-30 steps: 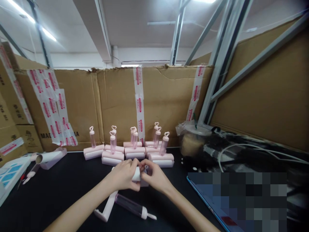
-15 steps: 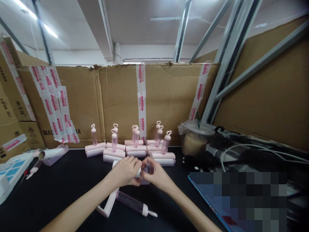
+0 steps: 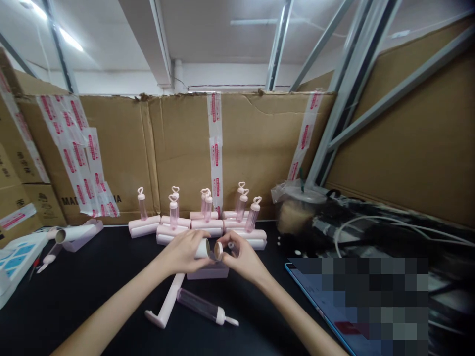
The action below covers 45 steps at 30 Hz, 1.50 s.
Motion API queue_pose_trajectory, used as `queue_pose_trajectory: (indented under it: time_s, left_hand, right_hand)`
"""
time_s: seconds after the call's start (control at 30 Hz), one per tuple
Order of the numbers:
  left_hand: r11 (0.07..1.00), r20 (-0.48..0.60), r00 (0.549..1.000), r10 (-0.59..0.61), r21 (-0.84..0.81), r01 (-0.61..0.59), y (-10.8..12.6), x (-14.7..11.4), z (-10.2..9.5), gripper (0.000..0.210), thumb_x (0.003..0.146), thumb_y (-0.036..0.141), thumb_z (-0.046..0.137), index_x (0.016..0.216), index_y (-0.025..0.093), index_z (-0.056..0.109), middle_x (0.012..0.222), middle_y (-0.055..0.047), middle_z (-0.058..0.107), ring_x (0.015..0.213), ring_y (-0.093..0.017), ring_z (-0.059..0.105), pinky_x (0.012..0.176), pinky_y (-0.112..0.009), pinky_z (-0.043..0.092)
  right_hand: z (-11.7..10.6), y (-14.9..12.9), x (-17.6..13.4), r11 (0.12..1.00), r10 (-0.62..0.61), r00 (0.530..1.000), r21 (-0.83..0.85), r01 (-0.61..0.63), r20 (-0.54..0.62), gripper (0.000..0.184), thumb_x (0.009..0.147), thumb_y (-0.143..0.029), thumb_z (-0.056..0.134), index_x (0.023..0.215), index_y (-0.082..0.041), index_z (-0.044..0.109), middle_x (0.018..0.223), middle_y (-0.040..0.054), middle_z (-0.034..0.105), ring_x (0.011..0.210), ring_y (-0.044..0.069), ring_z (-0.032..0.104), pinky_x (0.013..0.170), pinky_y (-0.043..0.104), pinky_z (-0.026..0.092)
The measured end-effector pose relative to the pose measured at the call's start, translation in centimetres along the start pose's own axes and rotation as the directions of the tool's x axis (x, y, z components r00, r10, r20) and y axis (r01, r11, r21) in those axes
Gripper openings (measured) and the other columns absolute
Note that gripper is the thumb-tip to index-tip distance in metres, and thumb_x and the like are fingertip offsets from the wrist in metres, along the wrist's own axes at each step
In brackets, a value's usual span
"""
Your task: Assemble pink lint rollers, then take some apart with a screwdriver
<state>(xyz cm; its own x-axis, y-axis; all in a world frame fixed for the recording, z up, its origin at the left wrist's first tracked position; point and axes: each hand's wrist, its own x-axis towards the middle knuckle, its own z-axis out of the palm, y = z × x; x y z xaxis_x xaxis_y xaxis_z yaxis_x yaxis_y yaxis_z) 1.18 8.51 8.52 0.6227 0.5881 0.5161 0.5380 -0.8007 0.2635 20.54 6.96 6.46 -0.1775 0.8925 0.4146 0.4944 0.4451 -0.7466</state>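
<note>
In my left hand [image 3: 181, 253] is a white lint roll [image 3: 202, 249], its open cardboard end facing right. The fingers of my right hand [image 3: 240, 255] pinch a small round pink end cap [image 3: 218, 251], a short way apart from the roll's end. Under both hands lies a pale pink roller cover [image 3: 208, 273], partly hidden. Nearer to me, a pink L-shaped part [image 3: 170, 302] rests on the black table. Beside it is a clear purplish handle tube [image 3: 198, 304] with a pink tip.
Several pink lint rollers [image 3: 207, 227] with upright handles stand in rows at the back, before a cardboard wall [image 3: 181, 148]. At left are another white roll [image 3: 76, 233] and a white-and-blue tray [image 3: 15, 267]. A drink cup [image 3: 297, 212], cables and a phone [image 3: 322, 306] are on the right.
My hands have moved apart slightly. The roll's open end and the end cap now show between them, and more of the pink cover beneath is visible. The view has shifted a little.
</note>
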Motion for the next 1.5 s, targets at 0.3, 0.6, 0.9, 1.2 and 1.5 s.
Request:
queue_pose_trajectory:
  time_s: [0.3, 0.6, 0.9, 1.2, 1.5]
  left_hand:
    - [0.527, -0.150, 0.805, -0.574, -0.820, 0.223, -1.6, 0.4, -1.8, 0.048, 0.070, 0.038, 0.065, 0.109, 0.021, 0.045, 0.098, -0.006, 0.058, 0.084, -0.021, 0.059, 0.058, -0.028, 0.051]
    - [0.126, 0.050, 0.813, -0.580, -0.981, 0.150, -0.2, 0.3, -0.6, 0.024, 0.073, 0.026, 0.062, 0.095, 0.017, 0.055, 0.096, -0.006, 0.056, 0.085, -0.021, 0.058, 0.065, -0.036, 0.057]
    - [-0.027, 0.123, 0.813, -0.569, -0.991, 0.131, -0.5, 0.1, -0.5, 0.018, 0.075, 0.021, 0.062, 0.091, 0.014, 0.059, 0.097, -0.008, 0.059, 0.087, -0.021, 0.059, 0.068, -0.037, 0.058]
    - [-0.120, 0.178, 0.793, -0.583, -0.984, 0.132, -1.0, 0.0, 0.2, 0.018, 0.080, 0.017, 0.057, 0.097, 0.013, 0.058, 0.100, -0.009, 0.061, 0.088, -0.019, 0.059, 0.066, -0.030, 0.058]
    - [-0.178, 0.209, 0.781, -0.589, -0.976, 0.127, -1.1, 0.0, 0.3, 0.017, 0.081, 0.015, 0.053, 0.097, 0.011, 0.056, 0.092, -0.009, 0.061, 0.083, -0.018, 0.060, 0.062, -0.028, 0.058]
  right_hand:
    - [-0.5, -0.7, 0.0, 0.993, -0.017, 0.999, -0.114, 0.012, -0.037, 0.024, 0.072, -0.038, 0.059, 0.086, -0.020, 0.067, 0.087, 0.0049, 0.068, 0.079, 0.023, 0.061, 0.071, 0.032, 0.044]
    - [-0.1, 0.1, 0.8, 0.955, 0.066, 0.995, 0.293, -0.042, -0.073, 0.029, 0.070, -0.027, 0.059, 0.096, -0.016, 0.063, 0.079, 0.0048, 0.068, 0.070, 0.019, 0.062, 0.060, 0.029, 0.048]
    - [0.1, 0.2, 0.6, 0.935, 0.098, 0.993, 0.348, -0.071, -0.060, 0.015, 0.064, -0.023, 0.060, 0.078, -0.017, 0.060, 0.067, 0.0008, 0.062, 0.059, 0.015, 0.056, 0.051, 0.025, 0.042]
    - [0.5, 0.6, 0.7, 0.942, 0.088, 0.992, 0.330, -0.055, -0.087, 0.014, 0.061, -0.021, 0.056, 0.074, -0.018, 0.055, 0.068, -0.0010, 0.059, 0.068, 0.016, 0.054, 0.063, 0.027, 0.042]
    - [0.7, 0.7, 0.3, 0.965, 0.060, 0.987, 0.260, -0.019, -0.149, 0.008, 0.063, -0.019, 0.056, 0.066, -0.019, 0.049, 0.062, -0.0031, 0.053, 0.059, 0.013, 0.048, 0.056, 0.024, 0.037]
